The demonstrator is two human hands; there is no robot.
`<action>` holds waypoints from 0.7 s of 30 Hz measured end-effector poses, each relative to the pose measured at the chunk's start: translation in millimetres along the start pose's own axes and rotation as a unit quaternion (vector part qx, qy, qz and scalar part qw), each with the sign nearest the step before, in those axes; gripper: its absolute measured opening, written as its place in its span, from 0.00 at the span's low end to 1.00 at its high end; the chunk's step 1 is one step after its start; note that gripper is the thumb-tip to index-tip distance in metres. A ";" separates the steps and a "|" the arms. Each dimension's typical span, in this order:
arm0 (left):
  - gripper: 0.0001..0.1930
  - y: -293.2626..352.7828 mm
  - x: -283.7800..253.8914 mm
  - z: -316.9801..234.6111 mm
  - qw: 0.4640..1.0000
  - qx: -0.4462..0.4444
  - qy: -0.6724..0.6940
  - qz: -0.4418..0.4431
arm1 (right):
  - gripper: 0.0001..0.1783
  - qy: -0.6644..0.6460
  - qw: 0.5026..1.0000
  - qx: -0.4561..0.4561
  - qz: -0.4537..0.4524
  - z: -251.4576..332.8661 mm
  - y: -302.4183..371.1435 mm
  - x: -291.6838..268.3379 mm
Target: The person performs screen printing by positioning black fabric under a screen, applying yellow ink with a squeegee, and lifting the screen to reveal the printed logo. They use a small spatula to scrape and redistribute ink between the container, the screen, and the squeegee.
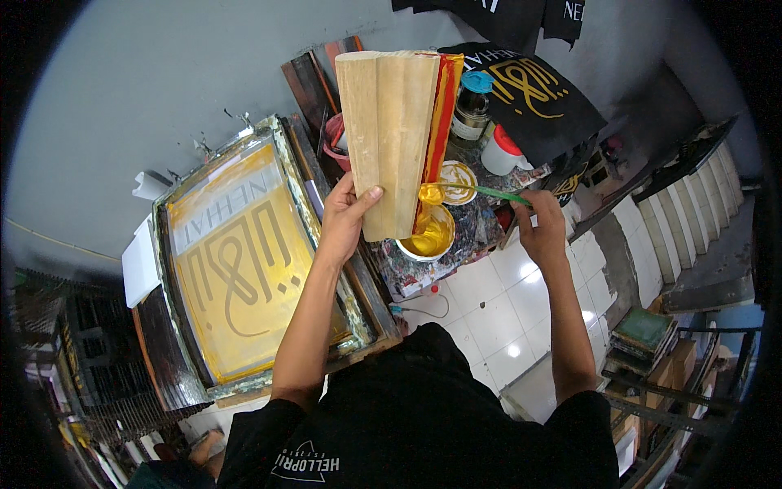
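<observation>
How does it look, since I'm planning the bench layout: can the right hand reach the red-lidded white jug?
Probably yes: the jug stands just beyond the right hand, seemingly unblocked, though that hand would likely need to put down its green spatula.

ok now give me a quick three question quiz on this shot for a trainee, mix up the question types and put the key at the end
1. Which hand holds the wooden squeegee, and which holds the thin green tool?
2. True or false: the tub of yellow paint stands to the left of the framed screen in the picture.
3. What colour is the lid on the white container? a) blue b) red c) green

Key
1. The left hand holds the squeegee; the right hand holds the green tool.
2. False: the tub of yellow paint is to the right of the framed screen.
3. b) red
</observation>
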State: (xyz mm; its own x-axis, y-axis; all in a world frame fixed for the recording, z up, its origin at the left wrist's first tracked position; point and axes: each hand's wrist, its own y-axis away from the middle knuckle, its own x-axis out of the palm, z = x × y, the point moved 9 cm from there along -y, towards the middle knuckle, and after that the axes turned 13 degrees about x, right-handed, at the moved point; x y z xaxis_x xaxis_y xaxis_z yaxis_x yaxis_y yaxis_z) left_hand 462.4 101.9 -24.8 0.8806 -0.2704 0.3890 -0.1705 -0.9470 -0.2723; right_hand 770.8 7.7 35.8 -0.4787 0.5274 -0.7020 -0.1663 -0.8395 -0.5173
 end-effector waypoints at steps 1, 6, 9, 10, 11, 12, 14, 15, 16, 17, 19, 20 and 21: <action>0.21 0.4 1.0 -1.9 1.000 0.013 0.012 0.001 | 0.09 0.002 1.000 0.003 0.007 -3.9 4.4 4.0; 0.19 4.5 2.0 -2.3 1.000 0.020 0.012 -0.016 | 0.10 0.007 1.000 -0.009 0.027 -15.2 25.4 18.7; 0.19 6.7 4.9 -1.9 1.000 0.018 0.007 -0.010 | 0.11 0.007 0.999 -0.014 0.033 -20.7 36.9 25.9; 0.19 7.4 5.5 -1.7 1.000 0.018 0.004 -0.009 | 0.10 0.012 0.999 -0.018 0.035 -22.6 40.4 28.1; 0.20 7.8 6.0 -1.6 1.000 0.019 0.001 -0.007 | 0.10 0.016 0.999 -0.023 0.037 -24.5 43.9 30.4; 0.20 8.3 6.5 -1.3 1.000 0.019 -0.001 -0.006 | 0.10 0.027 0.998 -0.024 0.043 -27.1 47.6 33.8; 0.20 9.7 6.5 -0.1 1.000 0.017 -0.017 -0.007 | 0.11 0.047 0.997 -0.027 0.055 -32.5 54.9 40.6; 0.21 10.0 7.1 -0.4 1.000 0.022 -0.022 -0.005 | 0.11 0.051 0.997 -0.028 0.057 -35.0 58.7 43.5; 0.21 10.6 7.3 1.0 1.000 0.016 -0.022 -0.006 | 0.11 0.054 0.996 -0.029 0.060 -37.2 62.5 46.1; 0.21 10.9 8.1 1.4 1.000 0.017 -0.019 -0.004 | 0.11 0.058 0.996 -0.026 0.066 -40.1 66.0 49.0; 0.21 11.5 9.4 1.6 1.000 0.018 -0.013 -0.003 | 0.12 0.062 0.995 -0.029 0.075 -43.2 72.6 52.8; 0.21 11.7 9.9 1.6 1.000 0.019 -0.010 -0.004 | 0.12 0.064 0.994 -0.028 0.082 -44.7 74.9 54.7; 0.21 11.8 10.1 1.7 1.000 0.018 -0.009 -0.006 | 0.12 0.068 0.994 -0.035 0.083 -44.6 76.6 55.4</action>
State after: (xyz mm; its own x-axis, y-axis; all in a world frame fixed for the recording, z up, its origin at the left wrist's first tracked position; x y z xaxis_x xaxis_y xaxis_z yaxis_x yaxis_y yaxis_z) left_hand 470.0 88.3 -25.6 0.8905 -0.2549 0.3769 -0.1432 -0.9433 -0.2995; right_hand 770.0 -21.5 -64.6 -0.3722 0.3998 -0.8376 -0.0331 -0.9076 -0.4185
